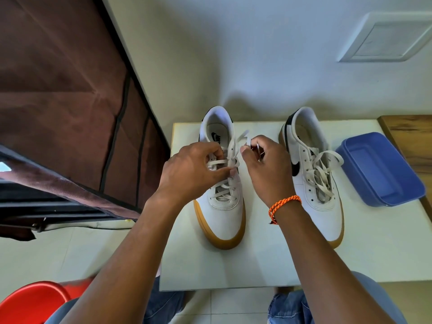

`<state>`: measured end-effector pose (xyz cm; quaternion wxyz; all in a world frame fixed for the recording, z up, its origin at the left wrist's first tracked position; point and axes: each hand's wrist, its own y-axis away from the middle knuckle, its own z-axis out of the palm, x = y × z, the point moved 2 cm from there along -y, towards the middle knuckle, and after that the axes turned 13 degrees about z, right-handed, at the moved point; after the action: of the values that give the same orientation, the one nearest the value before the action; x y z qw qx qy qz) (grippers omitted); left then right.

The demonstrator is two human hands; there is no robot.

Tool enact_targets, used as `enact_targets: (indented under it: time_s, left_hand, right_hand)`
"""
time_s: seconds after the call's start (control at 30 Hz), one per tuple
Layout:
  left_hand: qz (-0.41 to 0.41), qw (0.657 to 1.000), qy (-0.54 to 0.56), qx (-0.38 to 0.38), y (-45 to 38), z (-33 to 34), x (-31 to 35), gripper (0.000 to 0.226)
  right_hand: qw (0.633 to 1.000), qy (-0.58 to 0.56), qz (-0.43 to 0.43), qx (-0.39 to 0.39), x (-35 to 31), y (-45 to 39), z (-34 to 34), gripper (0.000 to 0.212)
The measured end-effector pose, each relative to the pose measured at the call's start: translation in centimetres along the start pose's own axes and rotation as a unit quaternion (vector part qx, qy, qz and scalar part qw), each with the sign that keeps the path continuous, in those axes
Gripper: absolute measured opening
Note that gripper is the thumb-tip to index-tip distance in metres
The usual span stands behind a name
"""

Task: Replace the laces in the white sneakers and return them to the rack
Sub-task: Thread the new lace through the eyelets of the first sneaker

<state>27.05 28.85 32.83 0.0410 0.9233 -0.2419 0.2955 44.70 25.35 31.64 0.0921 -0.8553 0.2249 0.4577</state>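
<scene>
1. Head view: your left hand (pixel 194 169) and right hand (pixel 266 164) each pinch the flat white lace (pixel 230 157) over the gum-soled white leather sneaker (pixel 224 206).
2. Soft, floppy lace; grip near its stiff tip.
3. Both sneakers sit on the white table (pixel 257 265), against the pale wall (pixel 233 54).

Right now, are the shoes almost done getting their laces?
Partly. The white gum-soled sneaker on the left is laced across its lower eyelets; the left hand and right hand are pinching its white lace near the top. The matching right sneaker has loose, tangled laces. Both sit on the white table, not racked.
</scene>
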Motion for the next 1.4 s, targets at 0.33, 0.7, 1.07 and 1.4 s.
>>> enact_targets:
  time_s: [0.33, 0.7, 1.07, 1.4]
  left_hand:
    - [-0.014, 0.999, 0.050, 0.000, -0.1, 0.4, -0.3, 0.033]
    - [-0.020, 0.999, 0.030, -0.010, 0.0, -0.1, 0.1, 0.039]
    - [0.135, 0.985, -0.100, 0.051, 0.3, 0.6, 2.9, 0.026]
    - [0.113, 0.959, -0.251, 0.062, 0.2, 2.6, 4.3, 0.016]
  right_hand:
    - [1.000, 0.020, -0.009, -0.021, -0.3, 0.9, 1.2, 0.022]
    - [0.990, -0.089, -0.024, 0.107, -0.5, -0.1, -0.5, 0.018]
    - [0.985, -0.124, 0.118, 0.017, 0.6, -0.7, -0.5, 0.025]
    - [0.987, -0.094, 0.130, 0.011, 0.6, -0.7, -0.5, 0.020]
